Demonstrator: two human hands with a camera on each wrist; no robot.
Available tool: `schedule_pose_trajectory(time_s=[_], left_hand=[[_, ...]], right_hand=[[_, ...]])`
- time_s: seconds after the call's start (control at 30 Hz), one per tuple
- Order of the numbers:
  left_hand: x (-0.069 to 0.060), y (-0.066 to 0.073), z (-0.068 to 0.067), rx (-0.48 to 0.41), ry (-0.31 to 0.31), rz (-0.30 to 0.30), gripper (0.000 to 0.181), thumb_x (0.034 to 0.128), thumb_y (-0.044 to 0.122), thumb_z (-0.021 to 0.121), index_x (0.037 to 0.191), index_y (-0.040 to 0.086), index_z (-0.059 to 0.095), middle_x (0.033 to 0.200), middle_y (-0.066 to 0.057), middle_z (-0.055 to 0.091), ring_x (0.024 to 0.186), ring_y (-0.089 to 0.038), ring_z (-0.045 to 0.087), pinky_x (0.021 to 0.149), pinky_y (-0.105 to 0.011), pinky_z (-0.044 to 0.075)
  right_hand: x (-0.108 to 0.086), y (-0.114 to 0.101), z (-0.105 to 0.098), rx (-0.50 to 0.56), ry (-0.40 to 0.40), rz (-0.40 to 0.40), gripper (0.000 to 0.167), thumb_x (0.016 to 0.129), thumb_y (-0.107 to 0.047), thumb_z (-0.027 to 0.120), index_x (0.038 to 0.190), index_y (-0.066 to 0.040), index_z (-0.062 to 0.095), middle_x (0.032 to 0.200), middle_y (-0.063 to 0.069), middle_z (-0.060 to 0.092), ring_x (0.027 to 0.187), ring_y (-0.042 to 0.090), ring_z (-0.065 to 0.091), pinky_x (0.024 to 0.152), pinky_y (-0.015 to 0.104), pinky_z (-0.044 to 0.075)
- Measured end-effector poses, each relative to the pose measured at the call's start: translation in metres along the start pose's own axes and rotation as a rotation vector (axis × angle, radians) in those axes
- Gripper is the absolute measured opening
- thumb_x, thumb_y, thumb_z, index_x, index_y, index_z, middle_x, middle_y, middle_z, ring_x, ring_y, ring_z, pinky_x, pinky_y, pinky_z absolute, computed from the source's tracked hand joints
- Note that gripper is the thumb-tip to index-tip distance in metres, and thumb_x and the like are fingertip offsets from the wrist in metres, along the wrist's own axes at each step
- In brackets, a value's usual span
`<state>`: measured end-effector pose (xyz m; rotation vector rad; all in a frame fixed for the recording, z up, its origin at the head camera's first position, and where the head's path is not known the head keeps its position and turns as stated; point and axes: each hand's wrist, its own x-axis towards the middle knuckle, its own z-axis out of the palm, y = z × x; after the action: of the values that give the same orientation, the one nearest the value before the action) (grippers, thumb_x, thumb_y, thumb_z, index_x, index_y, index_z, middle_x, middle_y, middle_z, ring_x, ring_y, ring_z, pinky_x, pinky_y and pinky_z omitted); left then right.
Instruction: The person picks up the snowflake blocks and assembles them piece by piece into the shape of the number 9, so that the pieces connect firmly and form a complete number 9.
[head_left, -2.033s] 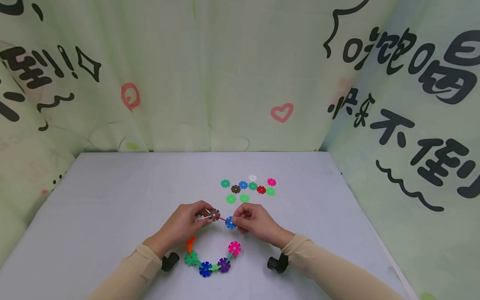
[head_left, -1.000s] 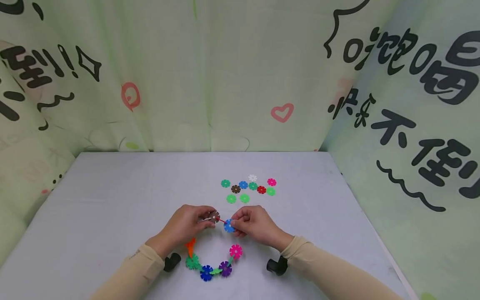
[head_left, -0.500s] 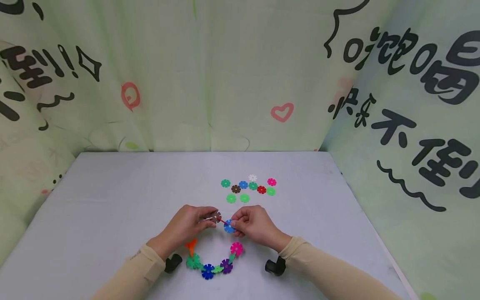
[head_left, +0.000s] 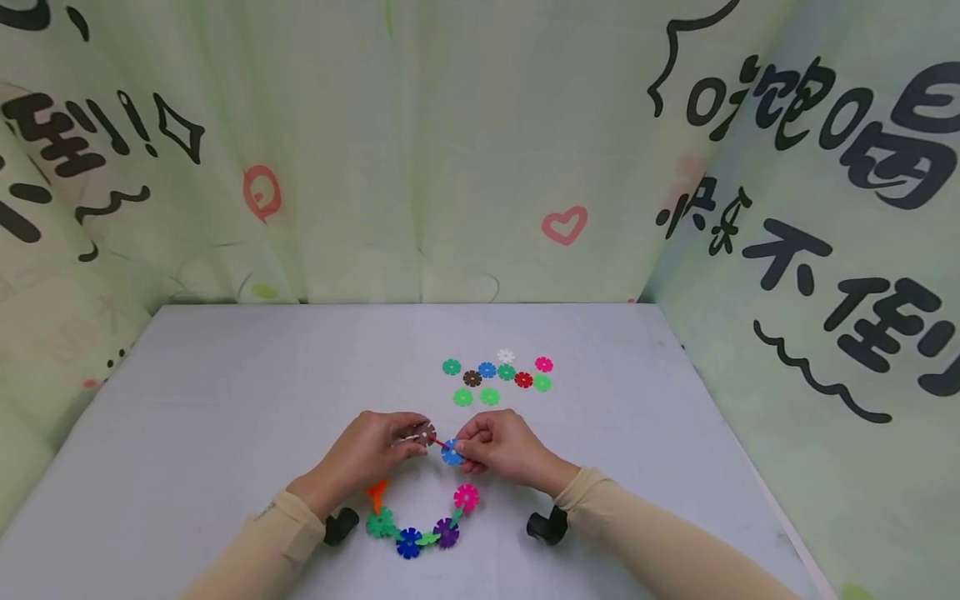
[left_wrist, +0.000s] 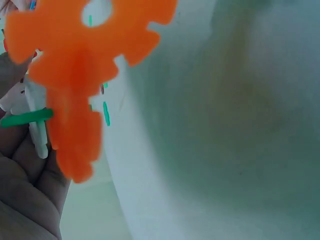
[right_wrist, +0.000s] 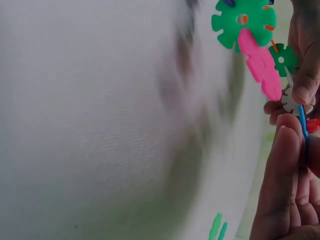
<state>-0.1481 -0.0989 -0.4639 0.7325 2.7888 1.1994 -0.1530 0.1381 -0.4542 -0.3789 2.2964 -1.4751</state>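
The right hand (head_left: 508, 450) pinched a blue snowflake disc (head_left: 450, 455) between its fingers; an edge-on red disc (head_left: 439, 443) linked this leftward to a brown disc (head_left: 427, 433). Left of the blue disc, the left hand's (head_left: 369, 447) fingers appeared to grip a white disc (left_wrist: 38, 137). Nearer the person than the blue disc, an arc of linked discs (head_left: 408, 544) curved on the table (head_left: 225, 425), its pink end disc (head_left: 467, 498) apart from the blue one.

Over the last half second, string and hands had edged slightly left, while the loose discs (head_left: 506, 373) beyond the blue disc stayed put. No piece had been added, which suggested handling of the same joint; the pink-to-blue gap remained unlinked.
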Motion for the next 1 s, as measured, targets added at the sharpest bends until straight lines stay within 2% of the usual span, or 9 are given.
schedule_pose_trajectory(time_s=[0.23,0.37,0.53,0.8,1.0], left_hand=[[-0.001,-0.002,0.000,-0.037,-0.015,-0.044,0.043,0.0851,0.015,0.081,0.126,0.007,0.068,0.103,0.007,0.073,0.096,-0.011,0.069,0.087,-0.034,0.055],[-0.001,-0.004,-0.001,-0.041,-0.012,-0.058,0.043,0.0861,0.014,0.080,0.127,0.009,0.067,0.103,0.010,0.072,0.099,-0.012,0.068,0.089,-0.035,0.054],[0.000,-0.006,-0.002,-0.056,-0.016,-0.045,0.044,0.0865,0.013,0.079,0.128,0.010,0.067,0.104,0.010,0.071,0.101,-0.013,0.068,0.090,-0.035,0.053],[0.000,-0.008,-0.002,-0.063,-0.018,-0.063,0.044,0.0869,0.012,0.079,0.129,0.010,0.066,0.103,0.011,0.070,0.102,-0.013,0.068,0.089,-0.034,0.054],[0.000,-0.008,-0.001,-0.076,-0.023,-0.055,0.043,0.0866,0.011,0.079,0.128,0.009,0.066,0.104,0.009,0.070,0.102,-0.014,0.068,0.090,-0.034,0.053]], right_hand=[[-0.001,0.007,-0.006,-0.006,-0.041,-0.012,0.010,0.096,-0.013,0.068,0.097,-0.004,0.070,0.080,0.007,0.072,0.075,0.025,0.072,0.069,0.033,0.059],[0.000,0.013,-0.014,-0.059,-0.051,-0.041,0.012,0.098,-0.015,0.066,0.100,-0.004,0.070,0.086,0.008,0.072,0.077,0.024,0.071,0.070,0.034,0.059],[0.007,0.024,-0.033,-0.231,0.008,-0.043,0.015,0.096,-0.014,0.068,0.108,-0.005,0.069,0.087,0.001,0.069,0.077,0.018,0.067,0.070,0.030,0.056],[0.029,0.038,-0.061,-0.500,0.173,0.001,0.024,0.090,-0.013,0.075,0.112,-0.011,0.068,0.087,-0.005,0.062,0.078,0.013,0.059,0.074,0.030,0.052],[0.043,0.041,-0.065,-0.628,0.196,0.018,0.034,0.091,-0.020,0.073,0.124,-0.013,0.066,0.078,-0.004,0.058,0.069,0.015,0.053,0.066,0.031,0.046]])
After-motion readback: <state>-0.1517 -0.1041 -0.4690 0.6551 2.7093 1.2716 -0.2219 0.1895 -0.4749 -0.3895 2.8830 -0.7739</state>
